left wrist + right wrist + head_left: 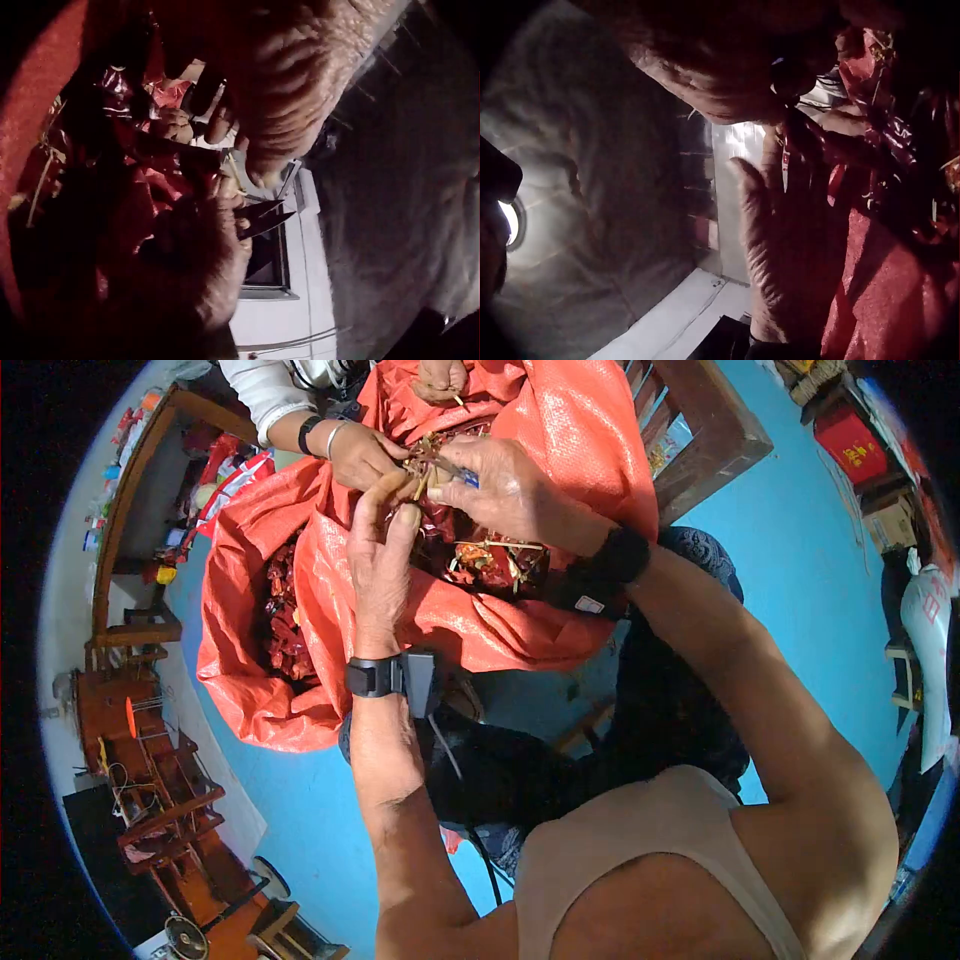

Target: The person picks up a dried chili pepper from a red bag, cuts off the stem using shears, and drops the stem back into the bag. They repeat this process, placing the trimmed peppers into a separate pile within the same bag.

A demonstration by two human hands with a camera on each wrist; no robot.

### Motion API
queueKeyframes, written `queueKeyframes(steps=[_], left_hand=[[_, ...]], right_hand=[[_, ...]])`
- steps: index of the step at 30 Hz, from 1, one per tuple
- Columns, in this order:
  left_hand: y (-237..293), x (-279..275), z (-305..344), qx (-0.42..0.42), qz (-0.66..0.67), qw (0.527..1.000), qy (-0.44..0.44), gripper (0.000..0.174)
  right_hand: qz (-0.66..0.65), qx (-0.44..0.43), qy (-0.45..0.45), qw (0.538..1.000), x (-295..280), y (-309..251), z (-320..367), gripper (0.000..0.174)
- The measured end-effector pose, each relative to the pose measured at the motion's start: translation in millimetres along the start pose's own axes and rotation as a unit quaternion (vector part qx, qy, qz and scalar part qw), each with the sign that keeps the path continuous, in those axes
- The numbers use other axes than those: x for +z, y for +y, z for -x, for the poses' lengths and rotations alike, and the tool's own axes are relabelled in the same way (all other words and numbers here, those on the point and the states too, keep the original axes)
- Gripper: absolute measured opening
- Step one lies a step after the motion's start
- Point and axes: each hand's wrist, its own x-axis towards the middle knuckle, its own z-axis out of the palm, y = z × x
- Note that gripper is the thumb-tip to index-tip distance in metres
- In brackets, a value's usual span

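My right hand (495, 485) grips small scissors with a blue handle (468, 477). In the left wrist view the dark scissor blades (266, 220) stand apart and point out past its fingers. Close beside it is my left hand (382, 555), its thumb raised and apart from the forefinger. A pale stem (234, 172) shows between the two hands; I cannot tell whether the left fingers hold it. Both hands are over dried red chilies (430, 525) in an orange-red woven sack (500, 635). In the right wrist view a dark chili (821, 139) lies beside the blades.
Across the sack another person's hand (362, 457) reaches in near mine, and that person's other hand (440, 378) is farther back. More chilies (285, 630) fill the sack's left part. A wooden chair (715, 435) stands right of the sack on the blue floor (800, 600).
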Motion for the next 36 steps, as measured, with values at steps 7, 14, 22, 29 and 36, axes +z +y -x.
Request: queueKeyframes(steps=[7,14,22,29,36], left_hand=[[1,10,7,-0.096,0.119,0.983,-0.097,0.038],[2,17,10,-0.092,0.107,0.984,-0.111,0.032],[4,24,14,0.046,-0.119,0.992,-0.017,0.029],[-6,20,8,0.264,-0.356,0.896,-0.035,0.017],[-12,24,9,0.263,-0.39,0.882,-0.03,0.017]], right_hand=[[-0.011,0.021,-0.072,0.997,-2,-16,0,0.012],[-0.129,0.072,-0.004,0.989,-2,-35,3,0.015],[-0.432,0.286,-0.022,0.855,2,-30,8,0.019],[-0.391,0.3,-0.093,0.865,3,24,23,0.015],[-0.479,0.382,-0.083,0.786,1,4,12,0.016]])
